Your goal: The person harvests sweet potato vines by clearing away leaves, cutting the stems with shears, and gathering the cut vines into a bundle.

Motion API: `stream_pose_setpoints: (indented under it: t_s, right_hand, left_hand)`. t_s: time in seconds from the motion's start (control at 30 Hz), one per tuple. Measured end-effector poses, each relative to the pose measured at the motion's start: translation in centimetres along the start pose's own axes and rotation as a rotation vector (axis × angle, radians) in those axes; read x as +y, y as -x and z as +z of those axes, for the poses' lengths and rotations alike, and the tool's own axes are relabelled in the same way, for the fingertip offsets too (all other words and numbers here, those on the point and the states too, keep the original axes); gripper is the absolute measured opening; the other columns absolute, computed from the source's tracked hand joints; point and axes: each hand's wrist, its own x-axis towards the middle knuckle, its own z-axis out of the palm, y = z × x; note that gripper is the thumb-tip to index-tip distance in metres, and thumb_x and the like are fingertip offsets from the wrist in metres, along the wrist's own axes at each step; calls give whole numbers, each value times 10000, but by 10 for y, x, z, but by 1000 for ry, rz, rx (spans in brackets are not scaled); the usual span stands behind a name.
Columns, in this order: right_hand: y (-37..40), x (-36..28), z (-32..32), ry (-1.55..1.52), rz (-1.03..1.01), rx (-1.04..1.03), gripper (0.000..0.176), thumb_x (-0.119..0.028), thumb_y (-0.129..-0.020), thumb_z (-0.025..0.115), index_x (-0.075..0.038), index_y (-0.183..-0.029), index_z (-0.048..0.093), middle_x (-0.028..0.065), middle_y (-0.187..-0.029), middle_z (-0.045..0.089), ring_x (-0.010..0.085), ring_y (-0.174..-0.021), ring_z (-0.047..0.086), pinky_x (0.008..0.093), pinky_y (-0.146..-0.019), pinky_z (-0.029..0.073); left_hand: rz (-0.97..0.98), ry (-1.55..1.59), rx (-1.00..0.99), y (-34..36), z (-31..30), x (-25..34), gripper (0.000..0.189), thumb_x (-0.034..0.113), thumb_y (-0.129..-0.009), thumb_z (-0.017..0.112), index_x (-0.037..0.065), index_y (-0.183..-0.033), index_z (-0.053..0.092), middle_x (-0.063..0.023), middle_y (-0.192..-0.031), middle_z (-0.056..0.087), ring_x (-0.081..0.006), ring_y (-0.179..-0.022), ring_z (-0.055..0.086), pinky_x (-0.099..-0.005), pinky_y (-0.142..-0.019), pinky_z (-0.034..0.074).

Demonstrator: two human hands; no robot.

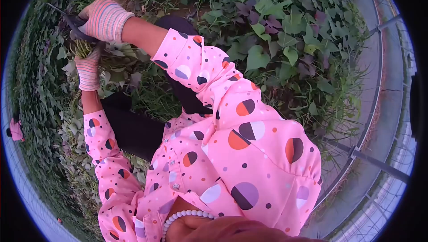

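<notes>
My right hand, in a pink striped glove, reaches across to the upper left and grips a dark-bladed cutting tool. The blade points left, over the vines. Just below it, my left hand, in a matching glove, is closed around a bundle of green stems. The tool's blade lies right at the top of that bundle. Both sleeves are pink with coloured dots. My black trousers show between the arms.
Green and purple leafy vines cover the ground ahead and on both sides. A pale path and metal greenhouse poles run along the right. A small pink object sits at the far left edge.
</notes>
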Motion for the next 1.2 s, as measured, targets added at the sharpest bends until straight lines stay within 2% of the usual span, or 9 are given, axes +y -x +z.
stream_pose_setpoints:
  t_s: [0.17,0.27,0.43,0.5,0.53,0.63,0.77,0.97,1.2]
  right_hand:
    - [112,122,-90,-652,224,509,178,-147,-831,623,25,-820,669,94,-824,706,106,-482,544,241,-493,480]
    - [232,317,-156,621,699,578,362,-328,-819,614,-17,-1000,656,202,-919,679,347,-863,648,436,-778,502]
    - [503,410,-254,374,1298,1191,485,-433,-912,464,-1,-1021,657,204,-1042,662,358,-1014,614,364,-852,470]
    - [569,408,-260,1070,1324,-38,449,-387,-927,427,-42,-1122,638,128,-1153,647,294,-1105,591,338,-928,463]
    - [576,401,-253,1069,1333,-36,449,-387,-927,427,-42,-1122,638,128,-1153,647,294,-1105,591,338,-928,463]
    - [560,382,-200,134,1134,1159,382,-290,-814,653,-18,-1082,651,107,-1048,682,241,-907,629,348,-839,467]
    - [520,328,-175,276,879,1515,247,-208,-821,681,5,-944,669,88,-903,694,200,-783,608,310,-770,472]
    - [473,243,-141,690,1195,740,345,-309,-901,542,-39,-1114,562,236,-974,649,410,-915,605,427,-787,485]
    - [484,330,0,685,1116,166,351,-244,-809,553,-64,-1108,588,180,-1057,653,357,-958,630,418,-836,501]
  left_hand:
    - [78,-381,-112,-4,-5,-44,466,20,-866,444,212,-1278,546,-29,-1164,647,-194,-1033,626,-329,-948,434]
    - [46,-490,-86,-2,-9,-45,471,42,-861,459,252,-1272,553,-3,-1163,648,-213,-1067,612,-338,-1001,394]
    - [-152,-7,-82,6,3,-9,398,72,-930,421,246,-1254,572,-38,-1165,639,-232,-1019,626,-346,-942,451]
    - [-137,-86,-80,9,3,-9,360,61,-907,492,157,-1243,579,-68,-1137,652,-219,-988,638,-323,-900,477]
    - [-12,-240,-76,8,1,-15,334,61,-885,547,89,-1217,583,-74,-1101,665,-199,-958,643,-306,-887,479]
    - [146,-388,-80,4,-4,-15,354,116,-829,680,-49,-1129,592,-92,-1012,692,-159,-888,654,-272,-836,491]
    - [-88,-268,-2,5,8,16,362,190,-841,670,-7,-1137,603,-93,-1014,693,-183,-887,659,-288,-824,502]
    - [-157,-233,-49,-5,-1,-24,276,136,-902,554,-29,-1116,605,-95,-1037,684,-155,-892,651,-265,-827,500]
    - [165,-538,-238,-22,4,-79,430,96,-918,421,187,-1338,441,-123,-1107,652,-255,-921,652,-342,-820,512]
